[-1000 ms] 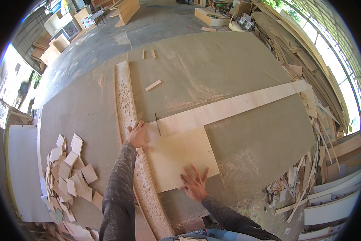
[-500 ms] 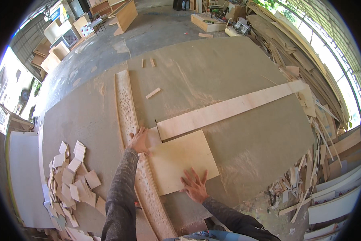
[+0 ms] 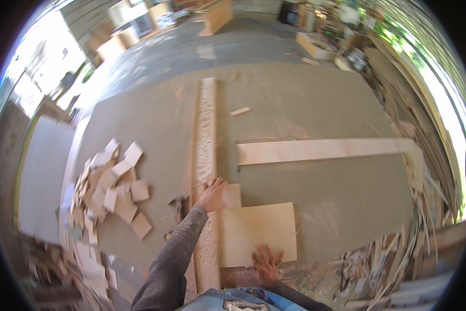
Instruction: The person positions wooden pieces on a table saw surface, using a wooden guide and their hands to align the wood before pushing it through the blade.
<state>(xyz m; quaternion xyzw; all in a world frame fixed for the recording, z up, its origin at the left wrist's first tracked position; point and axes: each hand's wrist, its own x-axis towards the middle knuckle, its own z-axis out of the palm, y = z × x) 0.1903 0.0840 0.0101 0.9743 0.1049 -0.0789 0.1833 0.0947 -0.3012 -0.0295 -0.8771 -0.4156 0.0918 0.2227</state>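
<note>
My left hand [image 3: 211,195] reaches across a long wooden strip with a speckled, sawdust-strewn top [image 3: 206,129]. Its fingers are closed on the left side of a small plywood piece [image 3: 234,196], somewhat blurred. That piece lies against the far edge of a larger rectangular plywood board [image 3: 256,225]. On the board's near edge lies my right hand [image 3: 267,265], fingers spread, pressing down flat. Farther off, a long pale plywood strip [image 3: 321,150] stretches to the right, apart from the board. By its left end a thin dark blade [image 3: 238,168] shows at the surface.
Left of my arm lies a heap of small cut plywood pieces [image 3: 111,194]. A dark tool with a hammer-like head [image 3: 179,206] rests beside the speckled strip. Wood offcuts [image 3: 383,259] crowd the lower right, and stacked boards [image 3: 417,103] line the right side.
My hands have drawn the board and small piece toward me, away from the long plywood strip, which stays behind. The whole view has also turned and shifted.
</note>
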